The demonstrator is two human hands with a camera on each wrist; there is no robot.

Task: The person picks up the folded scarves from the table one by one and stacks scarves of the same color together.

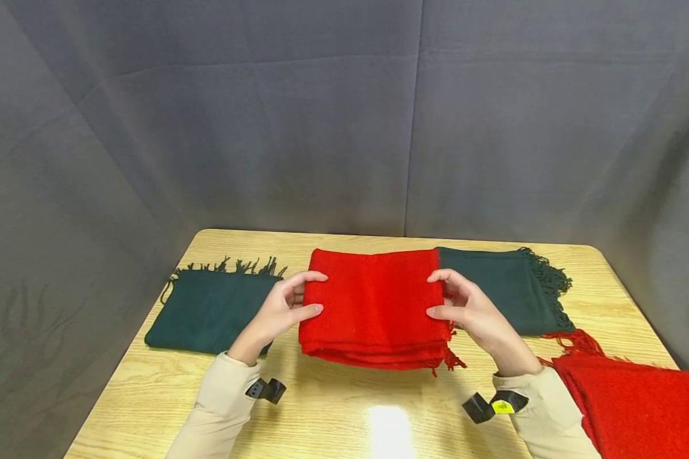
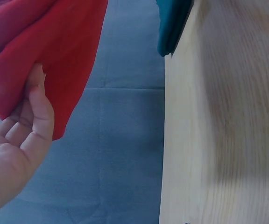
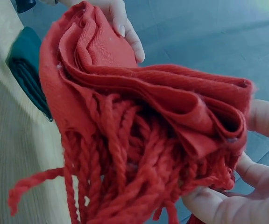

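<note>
A folded red scarf [image 1: 376, 299] is held up over the wooden table, gripped at both side edges. My left hand [image 1: 284, 306] pinches its left edge, thumb on the near face and other fingers partly behind the cloth. On the opposite edge my right hand [image 1: 471, 312] grips the same way. In the right wrist view the scarf [image 3: 125, 74] shows several stacked layers with twisted fringe [image 3: 125, 172] hanging from them, and the right fingers [image 3: 260, 177] hold the folded end. The left wrist view shows the left fingers [image 2: 38, 112] curled at a corner of the cloth.
Left on the wooden table [image 1: 321, 414] lies a folded dark green scarf [image 1: 207, 312], fringe toward the back. Another green scarf [image 1: 494, 287] lies behind the right hand. A second red scarf [image 1: 637, 401] sits at the front right corner. Grey curtains [image 1: 333, 140] surround the table.
</note>
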